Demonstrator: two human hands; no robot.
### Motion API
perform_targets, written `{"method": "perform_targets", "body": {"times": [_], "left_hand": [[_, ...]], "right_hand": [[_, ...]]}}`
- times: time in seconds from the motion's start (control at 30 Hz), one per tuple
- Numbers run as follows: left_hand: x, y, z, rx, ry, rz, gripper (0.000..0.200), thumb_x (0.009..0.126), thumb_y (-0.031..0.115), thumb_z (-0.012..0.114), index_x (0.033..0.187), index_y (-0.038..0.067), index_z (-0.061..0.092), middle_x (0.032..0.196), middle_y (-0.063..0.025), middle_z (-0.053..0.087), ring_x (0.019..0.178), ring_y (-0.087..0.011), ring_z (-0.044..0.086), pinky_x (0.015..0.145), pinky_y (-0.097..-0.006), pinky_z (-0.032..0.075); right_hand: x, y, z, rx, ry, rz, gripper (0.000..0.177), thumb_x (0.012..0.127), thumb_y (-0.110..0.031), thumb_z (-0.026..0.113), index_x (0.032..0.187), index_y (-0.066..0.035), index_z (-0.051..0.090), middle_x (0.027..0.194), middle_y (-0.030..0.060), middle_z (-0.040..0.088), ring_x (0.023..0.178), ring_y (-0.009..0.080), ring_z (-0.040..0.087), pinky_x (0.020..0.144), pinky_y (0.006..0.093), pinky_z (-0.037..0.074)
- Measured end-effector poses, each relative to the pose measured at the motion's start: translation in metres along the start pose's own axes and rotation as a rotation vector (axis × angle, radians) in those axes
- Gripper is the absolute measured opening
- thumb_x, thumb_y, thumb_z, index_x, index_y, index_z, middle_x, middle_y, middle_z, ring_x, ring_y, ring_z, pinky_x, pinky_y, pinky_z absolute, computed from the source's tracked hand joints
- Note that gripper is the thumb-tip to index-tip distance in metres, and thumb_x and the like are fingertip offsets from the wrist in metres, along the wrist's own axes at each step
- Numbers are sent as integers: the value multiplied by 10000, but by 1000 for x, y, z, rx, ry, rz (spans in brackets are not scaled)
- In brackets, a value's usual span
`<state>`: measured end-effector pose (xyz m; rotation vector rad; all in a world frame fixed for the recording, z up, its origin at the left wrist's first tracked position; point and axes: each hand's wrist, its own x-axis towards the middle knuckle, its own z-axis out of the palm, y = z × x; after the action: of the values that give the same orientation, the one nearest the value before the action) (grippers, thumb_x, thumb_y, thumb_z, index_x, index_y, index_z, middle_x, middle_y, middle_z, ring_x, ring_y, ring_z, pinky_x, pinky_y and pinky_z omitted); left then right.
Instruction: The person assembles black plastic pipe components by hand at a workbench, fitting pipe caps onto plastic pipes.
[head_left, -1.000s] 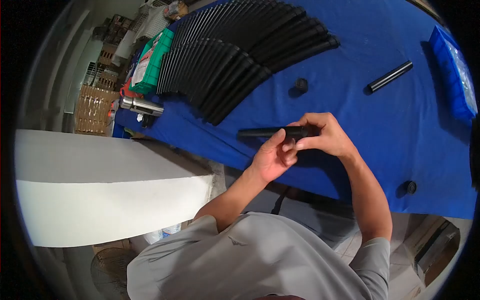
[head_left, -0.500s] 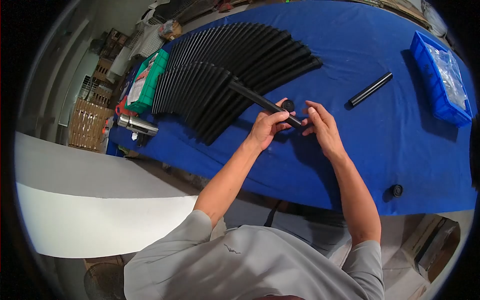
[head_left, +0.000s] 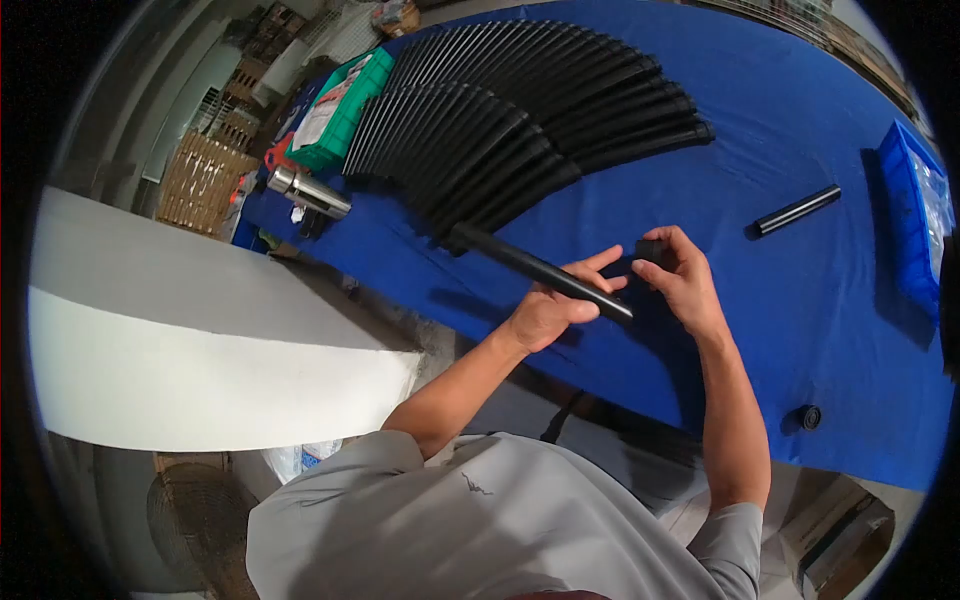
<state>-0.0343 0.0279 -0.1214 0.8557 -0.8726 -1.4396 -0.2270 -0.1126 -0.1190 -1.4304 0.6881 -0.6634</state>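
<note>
A long black tube (head_left: pixel 530 265) slants over the front of the blue table (head_left: pixel 740 330), held near its lower right end by my left hand (head_left: pixel 550 315), thumb on top and some fingers stretched out past it. Just right of the tube's end, my right hand (head_left: pixel 685 275) pinches a small black round cap (head_left: pixel 650 250) between thumb and fingers. Cap and tube are apart. Another black cap (head_left: pixel 808 417) lies near the table's right front, and a short black tube (head_left: pixel 797 211) rests farther back on the right.
Many black tubes (head_left: pixel 500 120) lie fanned out at the back left. Beside them are a green bin (head_left: pixel 350 110) and a steel flask (head_left: pixel 310 192). A blue bin (head_left: pixel 912 230) holding clear bags stands at the right edge.
The black cap has passed from beside my left hand's fingers into my right hand. My right hand has closed on it. The whole view has shifted, with the table appearing farther right.
</note>
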Motion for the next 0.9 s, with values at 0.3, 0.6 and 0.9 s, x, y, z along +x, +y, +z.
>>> {"method": "perform_targets", "body": {"times": [0.3, 0.6, 0.9], "left_hand": [[-12, -18, -35, -287, 141, 84, 303, 932, 143, 742, 1207, 92, 625, 1348, -201, 644, 1297, -369, 600, 1101, -528, 509], [-10, -18, -31, -237, 124, 68, 294, 948, 128, 730, 1220, 72, 632, 1342, -192, 637, 1246, -303, 631, 1095, -491, 517], [-7, -13, -24, -243, 232, -20, 286, 965, 103, 701, 1234, 31, 639, 1272, -191, 675, 1172, -277, 676, 1026, -431, 574]], "right_hand": [[-6, 7, 11, 134, -190, 44, 362, 896, -31, 754, 1222, -7, 600, 992, 18, 605, 887, 87, 588, 768, 253, 498], [-12, 2, 23, -9, -240, 20, 357, 927, -55, 751, 1249, 10, 611, 1004, 14, 614, 860, 74, 591, 766, 240, 514], [-13, -3, 22, -170, -223, -72, 344, 903, -67, 756, 1217, 15, 641, 1020, 89, 649, 925, 167, 642, 817, 306, 537]]}}
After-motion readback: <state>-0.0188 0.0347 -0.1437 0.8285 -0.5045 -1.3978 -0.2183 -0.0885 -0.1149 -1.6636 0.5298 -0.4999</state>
